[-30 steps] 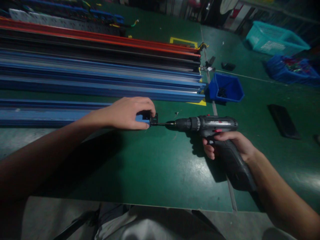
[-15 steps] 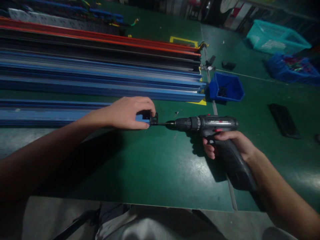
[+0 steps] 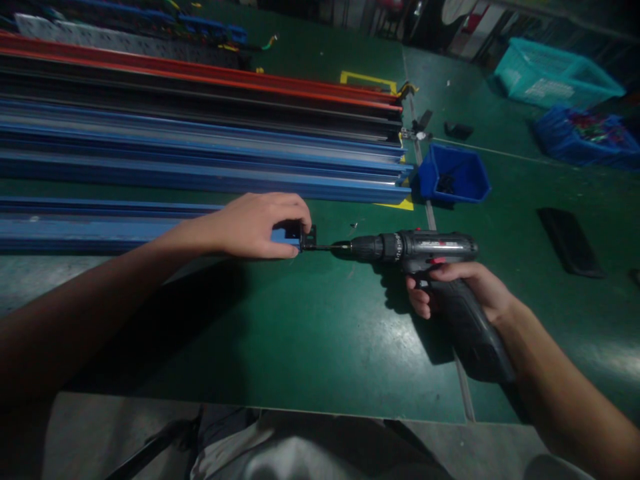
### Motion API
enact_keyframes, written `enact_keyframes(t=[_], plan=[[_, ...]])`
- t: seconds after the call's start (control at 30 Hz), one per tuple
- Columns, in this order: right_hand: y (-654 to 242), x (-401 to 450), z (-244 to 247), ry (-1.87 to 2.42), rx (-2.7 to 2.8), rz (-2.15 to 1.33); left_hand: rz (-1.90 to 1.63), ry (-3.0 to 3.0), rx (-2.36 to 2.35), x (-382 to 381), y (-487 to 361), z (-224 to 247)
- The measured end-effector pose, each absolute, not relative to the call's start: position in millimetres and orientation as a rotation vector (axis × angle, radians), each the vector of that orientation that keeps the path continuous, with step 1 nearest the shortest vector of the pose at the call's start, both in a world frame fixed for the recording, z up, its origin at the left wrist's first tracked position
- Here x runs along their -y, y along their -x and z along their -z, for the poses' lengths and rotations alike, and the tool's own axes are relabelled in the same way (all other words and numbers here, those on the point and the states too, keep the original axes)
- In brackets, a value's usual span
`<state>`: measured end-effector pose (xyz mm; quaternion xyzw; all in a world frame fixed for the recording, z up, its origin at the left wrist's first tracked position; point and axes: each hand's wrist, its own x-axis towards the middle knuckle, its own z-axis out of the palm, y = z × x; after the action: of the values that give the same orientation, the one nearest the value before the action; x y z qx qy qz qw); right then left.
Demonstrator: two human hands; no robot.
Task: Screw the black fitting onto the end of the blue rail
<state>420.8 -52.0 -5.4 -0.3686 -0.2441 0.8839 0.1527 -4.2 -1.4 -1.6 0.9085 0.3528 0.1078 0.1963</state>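
Note:
My right hand (image 3: 460,287) is wrapped round the grip of a black cordless drill (image 3: 440,245) lying level and aimed left. Its long bit (image 3: 323,247) reaches a small black end bracket (image 3: 310,237) at the right end of a blue metal profile (image 3: 100,230). Over that end my left hand (image 3: 260,227) is closed, thumb on the near side and fingers on the far side, holding the profile with the bracket against it. The screw, if any, at the bit's tip is too small to make out.
Several blue, black and red profiles (image 3: 225,147) lie parallel beyond my left hand. A blue bin (image 3: 453,175) with small dark parts stands behind the drill. A black flat case (image 3: 570,241) lies to the right. Farther back are a teal basket (image 3: 555,73) and another blue bin (image 3: 560,137).
Almost nothing differs. Both hands, the drill and the profile keep their places; the view has shifted very slightly.

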Motion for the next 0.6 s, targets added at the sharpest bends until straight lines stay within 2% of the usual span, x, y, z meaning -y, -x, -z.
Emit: enact_keyframes(t=[0.6], plan=[[-421.6, 51.8, 5.1, 1.045, 0.669, -2.545, -0.296, -2.553, -0.985, 1.2, 4.3, 2.6]])
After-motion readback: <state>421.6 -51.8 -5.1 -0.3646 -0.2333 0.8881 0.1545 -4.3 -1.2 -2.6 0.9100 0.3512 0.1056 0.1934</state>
